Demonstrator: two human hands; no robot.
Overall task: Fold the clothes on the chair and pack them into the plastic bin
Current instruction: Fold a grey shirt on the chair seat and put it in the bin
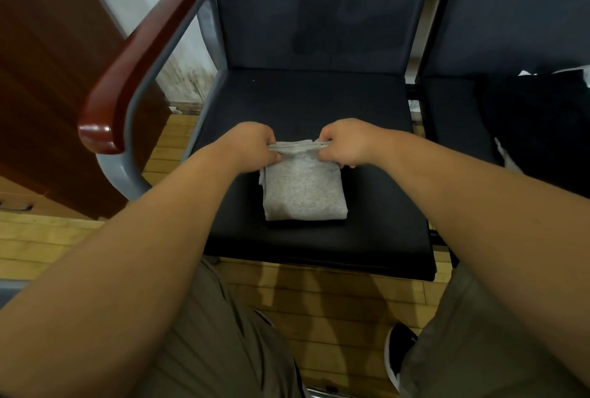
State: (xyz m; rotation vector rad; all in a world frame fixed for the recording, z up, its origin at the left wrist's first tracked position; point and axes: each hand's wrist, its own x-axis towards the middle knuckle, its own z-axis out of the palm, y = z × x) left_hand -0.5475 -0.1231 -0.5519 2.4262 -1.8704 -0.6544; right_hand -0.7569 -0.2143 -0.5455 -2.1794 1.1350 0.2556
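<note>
Listener: Fingers (329, 155) first, please. What are they doing?

Describer: They are curled on both hands, pinching the far edge of a folded grey garment (303, 193). The left hand (252, 145) grips that edge at its left corner and the right hand (346, 143) grips it at its right corner. The pinched edge sits slightly raised above the rest of the cloth.

Listener: Where does the garment lie?

Describer: It lies on the dark padded seat of a chair (303, 100), towards the front of the seat and roughly centred. It is a compact rectangle, several layers thick, with its near edge flat on the seat.

Listener: And further out?

Describer: Two bare forearms reach in from the bottom corners. The chair has a grey metal frame and a glossy reddish-brown armrest (134, 78) on the left. A second chair (453, 110) stands just beside it on the right. A heap of black clothes (536, 129) lies on its seat, with a little white showing at the heap's top. Under both chairs is a wooden floor (335, 308). The person's khaki-clad legs (223, 349) fill the bottom of the view, and a black shoe (399, 356) with a white sole shows between them. A dark wooden panel (48, 62) stands at the far left.
</note>
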